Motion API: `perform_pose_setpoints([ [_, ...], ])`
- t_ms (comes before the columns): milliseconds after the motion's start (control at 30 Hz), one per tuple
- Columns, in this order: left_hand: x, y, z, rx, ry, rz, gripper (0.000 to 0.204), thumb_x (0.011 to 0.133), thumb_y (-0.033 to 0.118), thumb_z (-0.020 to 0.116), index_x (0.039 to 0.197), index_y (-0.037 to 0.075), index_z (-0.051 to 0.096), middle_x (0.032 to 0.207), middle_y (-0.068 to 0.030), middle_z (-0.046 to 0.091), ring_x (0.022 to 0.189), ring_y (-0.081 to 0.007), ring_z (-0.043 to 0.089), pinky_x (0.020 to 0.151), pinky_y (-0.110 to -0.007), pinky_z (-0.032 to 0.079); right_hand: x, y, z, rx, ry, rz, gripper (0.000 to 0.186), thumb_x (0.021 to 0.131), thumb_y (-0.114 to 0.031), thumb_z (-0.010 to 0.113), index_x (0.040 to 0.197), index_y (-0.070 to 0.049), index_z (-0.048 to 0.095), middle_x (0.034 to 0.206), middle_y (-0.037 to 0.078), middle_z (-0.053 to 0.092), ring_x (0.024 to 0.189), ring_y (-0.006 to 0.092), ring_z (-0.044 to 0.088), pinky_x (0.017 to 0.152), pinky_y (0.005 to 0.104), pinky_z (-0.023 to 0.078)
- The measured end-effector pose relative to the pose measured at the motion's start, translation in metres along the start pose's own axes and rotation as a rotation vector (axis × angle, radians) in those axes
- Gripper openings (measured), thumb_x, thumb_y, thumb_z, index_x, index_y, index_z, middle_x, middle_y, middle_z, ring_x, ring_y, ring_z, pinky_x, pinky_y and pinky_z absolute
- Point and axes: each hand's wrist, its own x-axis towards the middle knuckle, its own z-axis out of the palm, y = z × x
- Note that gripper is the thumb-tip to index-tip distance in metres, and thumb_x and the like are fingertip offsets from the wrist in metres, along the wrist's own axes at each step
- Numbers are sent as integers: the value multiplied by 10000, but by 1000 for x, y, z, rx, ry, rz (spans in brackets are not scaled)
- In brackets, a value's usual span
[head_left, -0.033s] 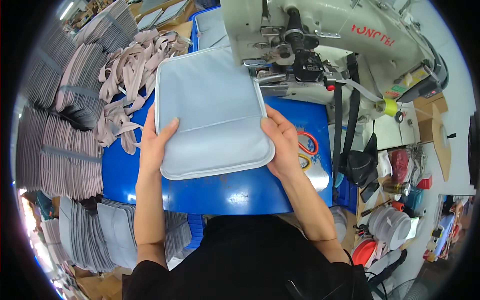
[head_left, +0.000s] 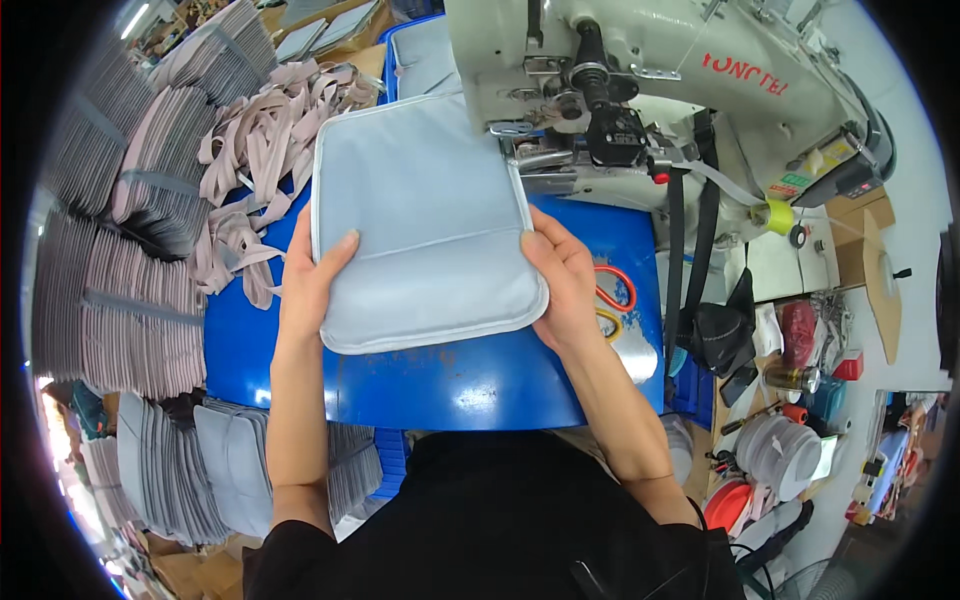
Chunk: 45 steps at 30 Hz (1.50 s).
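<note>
A flat grey-blue fabric panel (head_left: 425, 185) with rounded corners and pale bound edges is held up over the blue table (head_left: 440, 385). One seam runs across its lower half. My left hand (head_left: 318, 265) is closed on its left edge, thumb on top and fingers underneath. On the opposite edge, my right hand (head_left: 562, 275) grips it the same way. The panel's far right corner reaches up beside the sewing machine (head_left: 620, 60), whose head covers part of it. Red-handled scissors (head_left: 622, 287) and a yellow handle loop (head_left: 608, 322) lie just right of my right hand.
Pale pink-grey straps (head_left: 255, 150) lie heaped on the table's left. Tied stacks of grey panels (head_left: 145, 300) stand beyond them, and more stacked panels (head_left: 190, 465) sit lower left. Black straps (head_left: 690, 240) hang from the machine. Spools (head_left: 785, 455) and small tools crowd the right.
The panel's near edge has risen very slightly in the picture. Both hands keep their hold.
</note>
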Motion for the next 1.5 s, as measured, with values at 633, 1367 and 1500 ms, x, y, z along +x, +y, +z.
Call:
perform_pose_setpoints([
  [633,47,-3,-20,-245,-73,-16,764,893,150,819,1552,69,443,1390,-110,616,1260,-210,601,1050,-372,512,42,-437,-140,-1599,907,-1419,478,996,-307,728,1354,6,679,1364,167,669,1159,212,644,1061,341,463],
  [1367,-12,-119,-51,-553,90,-106,745,946,-37,677,1619,76,380,1432,-148,634,1272,-238,641,1065,-378,525,-42,-215,-180,-1206,997,-1004,349,1081,-180,577,1319,70,628,1313,191,666,1204,282,626,1082,405,473],
  [1500,-15,-121,-70,-552,56,-173,734,955,-31,673,1619,68,377,1432,-142,634,1260,-226,648,1055,-368,535,-65,-59,-60,-1795,126,-437,494,807,-71,771,1287,-21,664,1241,199,641,1113,419,647,1018,446,511],
])
